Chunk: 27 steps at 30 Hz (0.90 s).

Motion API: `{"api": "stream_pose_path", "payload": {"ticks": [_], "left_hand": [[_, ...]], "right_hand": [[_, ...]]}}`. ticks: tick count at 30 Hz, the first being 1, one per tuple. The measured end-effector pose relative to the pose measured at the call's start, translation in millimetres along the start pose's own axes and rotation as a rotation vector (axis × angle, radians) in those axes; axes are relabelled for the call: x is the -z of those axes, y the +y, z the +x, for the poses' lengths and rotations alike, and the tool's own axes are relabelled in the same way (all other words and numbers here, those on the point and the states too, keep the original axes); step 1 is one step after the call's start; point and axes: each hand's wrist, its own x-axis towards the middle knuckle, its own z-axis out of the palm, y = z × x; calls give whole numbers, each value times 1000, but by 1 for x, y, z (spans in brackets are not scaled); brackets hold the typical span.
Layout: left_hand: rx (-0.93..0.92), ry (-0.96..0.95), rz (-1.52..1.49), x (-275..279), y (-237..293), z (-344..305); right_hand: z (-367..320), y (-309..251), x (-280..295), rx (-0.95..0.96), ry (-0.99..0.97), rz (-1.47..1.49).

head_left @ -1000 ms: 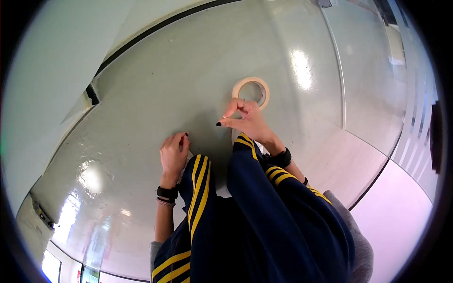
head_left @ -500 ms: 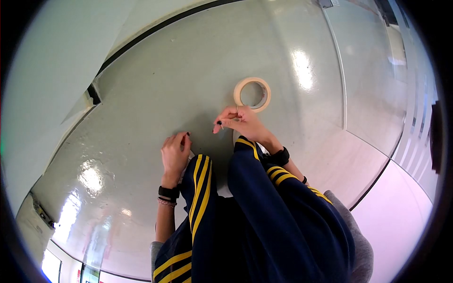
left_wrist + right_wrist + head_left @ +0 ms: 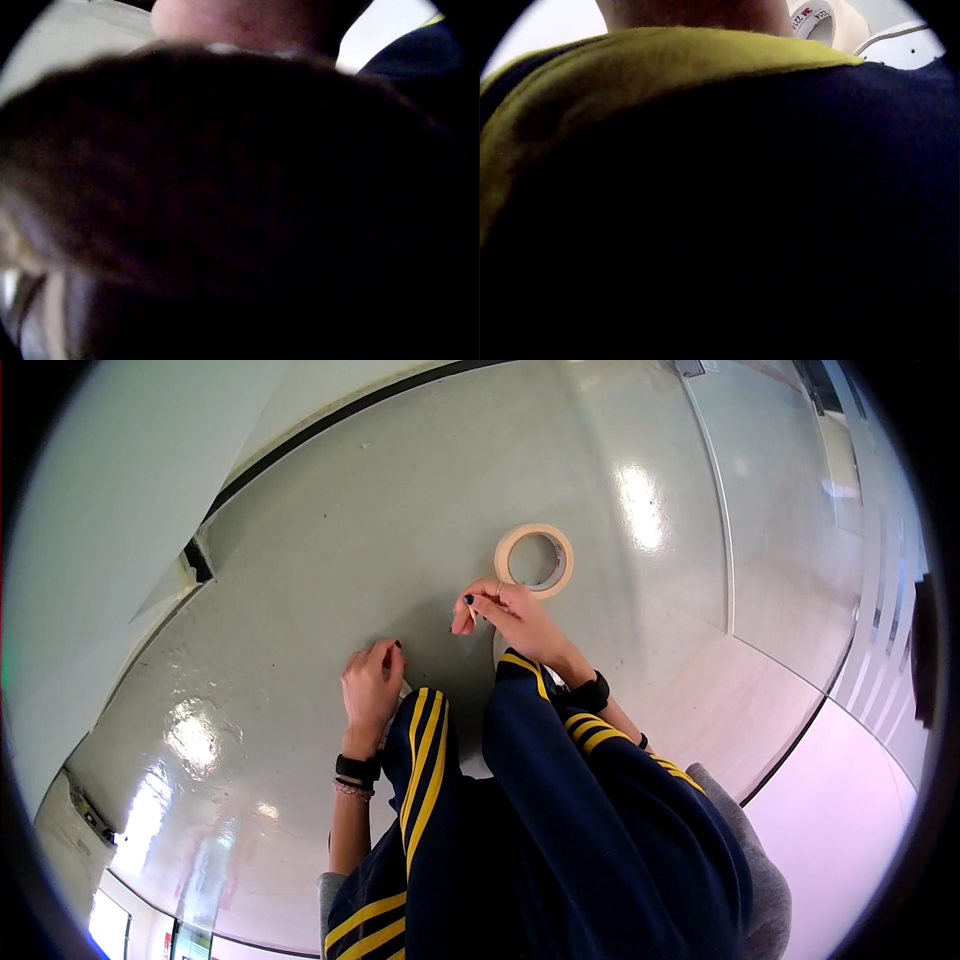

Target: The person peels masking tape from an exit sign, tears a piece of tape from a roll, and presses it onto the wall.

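Note:
Beside the knees in the head view, the left hand point(image 3: 370, 685) hangs loosely curled with nothing visible in its fingers; part of it point(image 3: 240, 22) fills the top of the dark left wrist view. The right hand point(image 3: 518, 622) bends its thumb and fingers around a small pale piece point(image 3: 474, 617), too small to identify. Just beyond that hand, a cream tape roll point(image 3: 503, 560) lies flat on the floor. It shows partly, with printed lettering inside, in the right wrist view point(image 3: 851, 28), where dark cloth covers most of the picture.
Knees in navy trousers point(image 3: 540, 760) with yellow stripes stand between the forearms. Around them lies a glossy grey-green floor point(image 3: 400, 510). A pale wall point(image 3: 120, 490) rises at the left, and a glass panel point(image 3: 790, 510) is at the right.
The right thumb has drawn back from its earlier extended position, and the fingers now point more down and left. The left hand has hardly moved. The tape roll shows no clear movement.

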Motion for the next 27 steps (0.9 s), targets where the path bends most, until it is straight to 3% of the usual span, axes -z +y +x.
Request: {"api": "stream_pose_path", "payload": {"ticks": [2, 7, 11, 13, 20, 22, 27], "left_hand": [[-1, 2, 2, 1, 0, 0], [5, 7, 4, 1, 3, 0], [9, -1, 2, 1, 3, 1], [1, 3, 19, 1, 1, 0], [15, 5, 11, 0, 1, 0], [7, 4, 12, 1, 0, -1], [6, 13, -25, -1, 0, 0]], "right_hand": [[0, 1, 0, 5, 25, 19], [-2, 1, 12, 45, 59, -351], [-1, -1, 12, 77, 89, -360], [0, 4, 8, 53, 155, -28], [3, -8, 4, -37, 142, 63], [2, 10, 9, 112, 150, 173], [1, 21, 18, 160, 197, 98]]}}
